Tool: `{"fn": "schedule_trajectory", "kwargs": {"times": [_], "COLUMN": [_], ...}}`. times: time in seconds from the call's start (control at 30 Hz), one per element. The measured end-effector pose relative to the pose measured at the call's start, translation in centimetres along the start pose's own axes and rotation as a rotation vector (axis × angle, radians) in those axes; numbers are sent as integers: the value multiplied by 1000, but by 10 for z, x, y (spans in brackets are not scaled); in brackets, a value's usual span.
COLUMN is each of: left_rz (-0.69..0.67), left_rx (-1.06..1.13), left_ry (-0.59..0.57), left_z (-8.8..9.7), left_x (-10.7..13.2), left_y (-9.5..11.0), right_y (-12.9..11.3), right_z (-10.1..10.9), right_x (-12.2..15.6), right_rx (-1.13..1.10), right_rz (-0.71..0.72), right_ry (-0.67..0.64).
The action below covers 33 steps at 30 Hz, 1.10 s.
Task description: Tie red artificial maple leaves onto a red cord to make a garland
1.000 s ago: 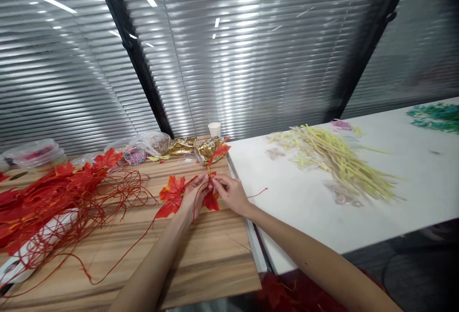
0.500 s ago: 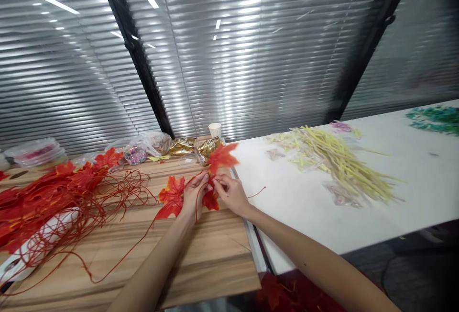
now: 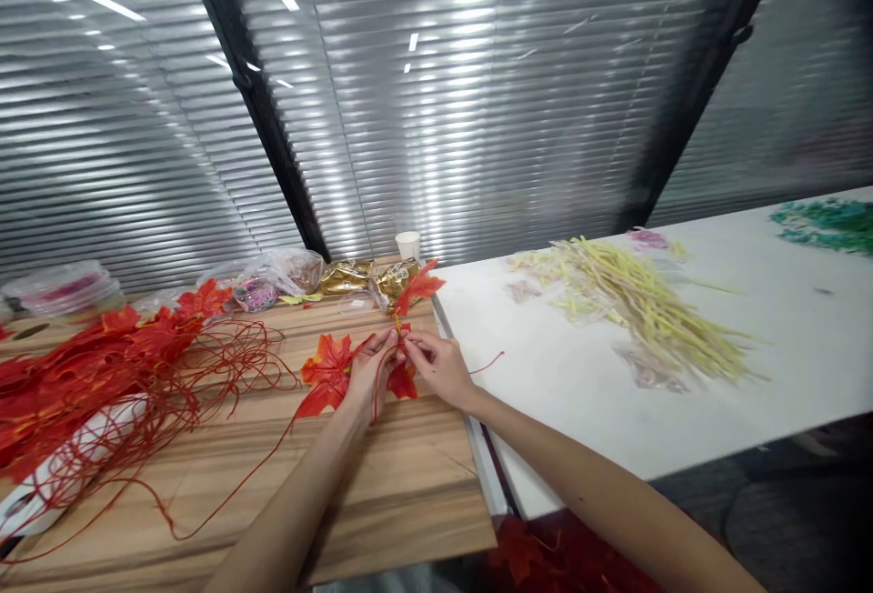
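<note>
A single head-worn camera looks forward and down — over the nearby wooden tabletop [image 3: 409,493] — toward the blinds [image 3: 409,138].

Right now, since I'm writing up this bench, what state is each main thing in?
Left hand, pinching the raised leaf at its base.
Right hand, pinched shut; its hold too small to tell.
Raised leaf, upright, nearly edge-on.
Red cords, tangled loosely.
Leaf pile, heaped.
Plastic tubs, stacked.
Paper cup, upright; contents hidden.
Gold packets, crumpled; sealed or open unclear.
Yellow strips, loosely piled.
Blinds, lowered.
</note>
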<state>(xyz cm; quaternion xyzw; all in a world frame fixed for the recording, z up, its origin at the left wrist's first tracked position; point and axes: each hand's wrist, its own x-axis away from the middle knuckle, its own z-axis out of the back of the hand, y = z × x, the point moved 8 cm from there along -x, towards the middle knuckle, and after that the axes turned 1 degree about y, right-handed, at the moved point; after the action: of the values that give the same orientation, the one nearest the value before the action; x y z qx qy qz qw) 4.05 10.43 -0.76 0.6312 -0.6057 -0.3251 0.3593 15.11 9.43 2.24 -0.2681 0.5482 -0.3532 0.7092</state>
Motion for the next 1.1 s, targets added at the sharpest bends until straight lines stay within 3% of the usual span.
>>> {"fn": "schedule_trajectory", "kwargs": {"times": [1.1], "left_rz": [-9], "left_rx": [-1], "left_ry": [17], "left_z": [5], "left_x": [-3], "left_y": [-1], "right_y": [3], "right_z": [1], "right_x": [0], "right_rx": [-26], "right_rz": [15], "right_ry": [22]}}
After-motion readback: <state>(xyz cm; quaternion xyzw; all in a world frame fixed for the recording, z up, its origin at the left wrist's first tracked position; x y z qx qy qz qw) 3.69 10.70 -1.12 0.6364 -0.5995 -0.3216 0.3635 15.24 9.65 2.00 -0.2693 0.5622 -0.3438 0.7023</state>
